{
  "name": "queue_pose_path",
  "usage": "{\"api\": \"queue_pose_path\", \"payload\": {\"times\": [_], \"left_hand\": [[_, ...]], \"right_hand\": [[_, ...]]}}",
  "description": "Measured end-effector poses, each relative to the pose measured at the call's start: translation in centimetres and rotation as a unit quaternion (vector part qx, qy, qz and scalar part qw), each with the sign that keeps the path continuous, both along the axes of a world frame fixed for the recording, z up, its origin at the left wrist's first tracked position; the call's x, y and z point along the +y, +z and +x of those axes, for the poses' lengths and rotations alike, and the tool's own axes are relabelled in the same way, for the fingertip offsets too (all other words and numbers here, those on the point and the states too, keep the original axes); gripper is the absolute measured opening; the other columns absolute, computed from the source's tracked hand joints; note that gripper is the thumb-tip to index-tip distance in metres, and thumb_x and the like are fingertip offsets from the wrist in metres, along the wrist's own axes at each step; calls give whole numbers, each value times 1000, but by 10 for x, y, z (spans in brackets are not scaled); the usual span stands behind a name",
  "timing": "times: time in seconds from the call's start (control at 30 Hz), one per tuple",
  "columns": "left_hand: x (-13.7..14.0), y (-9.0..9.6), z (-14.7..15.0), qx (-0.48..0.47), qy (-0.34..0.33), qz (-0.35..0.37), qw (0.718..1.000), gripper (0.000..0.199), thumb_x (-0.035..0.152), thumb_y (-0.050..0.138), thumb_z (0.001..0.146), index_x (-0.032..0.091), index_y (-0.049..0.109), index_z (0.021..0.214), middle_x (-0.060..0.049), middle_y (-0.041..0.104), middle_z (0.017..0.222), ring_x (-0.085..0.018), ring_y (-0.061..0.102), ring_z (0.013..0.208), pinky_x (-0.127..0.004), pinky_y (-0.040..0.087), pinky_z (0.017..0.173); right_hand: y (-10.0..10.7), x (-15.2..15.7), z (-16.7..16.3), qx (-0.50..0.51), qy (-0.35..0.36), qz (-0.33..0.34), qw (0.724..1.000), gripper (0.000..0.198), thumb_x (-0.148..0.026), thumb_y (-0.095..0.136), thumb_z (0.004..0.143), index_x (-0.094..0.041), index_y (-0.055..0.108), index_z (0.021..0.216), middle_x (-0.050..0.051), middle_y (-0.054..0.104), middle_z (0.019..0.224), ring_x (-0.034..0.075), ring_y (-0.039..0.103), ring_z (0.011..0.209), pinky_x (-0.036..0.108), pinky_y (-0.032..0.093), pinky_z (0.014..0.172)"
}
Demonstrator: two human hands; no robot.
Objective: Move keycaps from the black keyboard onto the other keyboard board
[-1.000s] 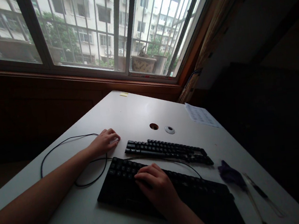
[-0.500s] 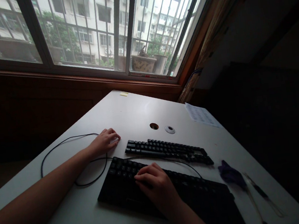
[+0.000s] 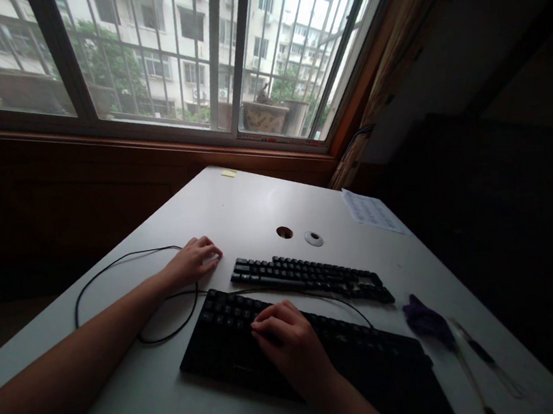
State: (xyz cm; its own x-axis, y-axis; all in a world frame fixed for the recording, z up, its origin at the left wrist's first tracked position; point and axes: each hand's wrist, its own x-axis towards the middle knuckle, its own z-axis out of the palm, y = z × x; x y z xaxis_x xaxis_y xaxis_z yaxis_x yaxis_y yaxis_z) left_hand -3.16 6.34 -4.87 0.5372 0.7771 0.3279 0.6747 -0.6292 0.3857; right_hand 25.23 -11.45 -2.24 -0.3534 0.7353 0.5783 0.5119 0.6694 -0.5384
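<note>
A black keyboard lies on the white table in front of me, with keys at its upper left; much of the rest is dark. My right hand is over the keyboard, thumb and fingers pinched together near the keys; what they hold, if anything, is hidden. Farther left, my left hand rests on the table with fingers curled around a small whitish thing, whose kind I cannot make out. Behind the keyboard, black keycaps are laid out in rows.
A black cable loops at the left. To the right lie a purple cloth and thin wire tools with dark handles. Farther back are a round table hole, a grey ring cover and a printed sheet.
My right hand has shifted very slightly to the right over the keyboard, still pinched. My left hand has stayed in place.
</note>
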Motion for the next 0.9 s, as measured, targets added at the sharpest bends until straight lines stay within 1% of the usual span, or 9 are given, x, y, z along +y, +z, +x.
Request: {"api": "queue_pose_path", "payload": {"times": [0.23,0.5,0.7,0.9], "left_hand": [[1,-3,-1,-7,-3,7,1000,28,32,59,96,23,78,114,-11,65,117,-28,58,103,-44,50,97],[2,-4,-1,-3,0,12,1000,28,33,59,97,23,78,115,-11,65,117,-28,58,103,-44,50,98],[3,-6,-2,-6,2,14,1000,25,32,61,96,25,78,114,-10,65,116,-27,59,103,-42,50,97],[1,-3,-1,-3,1,11,1000,26,33,59,97,24,78,114,-11,64,117,-27,58,103,-43,49,98]], "right_hand": [[0,0,0,5,2,3,1000,16,-6,73,87,-22,73,90,4,73,92,21,66,86,36,57,79],[1,-1,-2,-32,1,43,999,15,-6,71,90,-21,72,90,5,72,92,21,64,86,35,57,77],[1,-1,-2,-58,0,46,997,17,-5,70,90,-22,71,91,5,72,94,21,64,86,34,57,76],[2,-1,-1,-61,3,34,998,14,-8,70,92,-22,71,91,6,72,95,21,63,87,35,58,77]]}}
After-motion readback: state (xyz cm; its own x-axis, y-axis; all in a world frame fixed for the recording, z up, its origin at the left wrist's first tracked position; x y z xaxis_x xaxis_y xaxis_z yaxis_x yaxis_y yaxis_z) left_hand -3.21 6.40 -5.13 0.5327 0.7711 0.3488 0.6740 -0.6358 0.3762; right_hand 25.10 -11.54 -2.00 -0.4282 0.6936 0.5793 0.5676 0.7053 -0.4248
